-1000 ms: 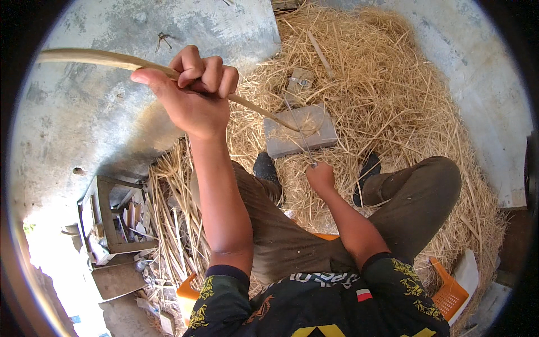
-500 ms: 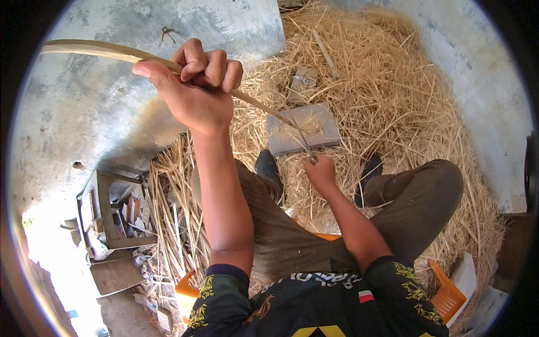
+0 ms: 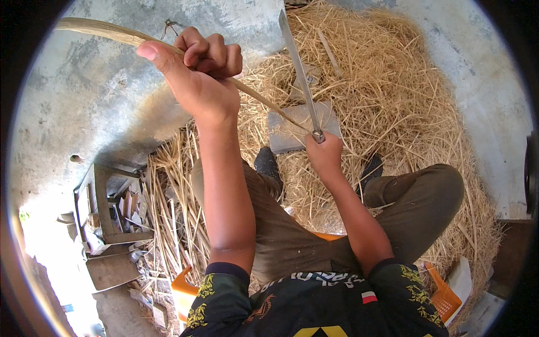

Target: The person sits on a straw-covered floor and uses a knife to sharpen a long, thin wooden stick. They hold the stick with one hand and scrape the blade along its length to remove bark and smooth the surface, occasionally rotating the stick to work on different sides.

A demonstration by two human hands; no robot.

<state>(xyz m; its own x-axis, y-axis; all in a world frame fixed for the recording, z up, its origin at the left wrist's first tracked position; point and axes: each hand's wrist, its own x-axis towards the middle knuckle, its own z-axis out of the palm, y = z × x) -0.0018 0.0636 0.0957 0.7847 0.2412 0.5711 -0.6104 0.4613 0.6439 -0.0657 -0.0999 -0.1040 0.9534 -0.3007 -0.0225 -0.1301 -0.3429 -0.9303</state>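
Note:
My left hand (image 3: 208, 90) is raised at the upper left, fingers curled round a long, pale strip (image 3: 259, 100) that looks like bamboo or wood. Its wider end curves off to the far left; the thin end slants down to the right over a grey block (image 3: 282, 130). In my right hand (image 3: 324, 153), closed round its handle, is a long knife (image 3: 302, 76) with a narrow straight blade pointing away from me. The strip's thin end comes close to the base of the blade; whether they touch I cannot tell.
Pale shavings (image 3: 387, 84) cover the floor in a thick heap. Long strips (image 3: 168, 196) lie to the left beside an open wooden box (image 3: 105, 205) of odds and ends. Grey walls (image 3: 84, 95) stand on both sides. Orange chair parts (image 3: 446, 297) show beside me.
The knife blade has swung up from low over the block to point far ahead. My right hand has risen slightly, and the strip's left end is somewhat higher and further right.

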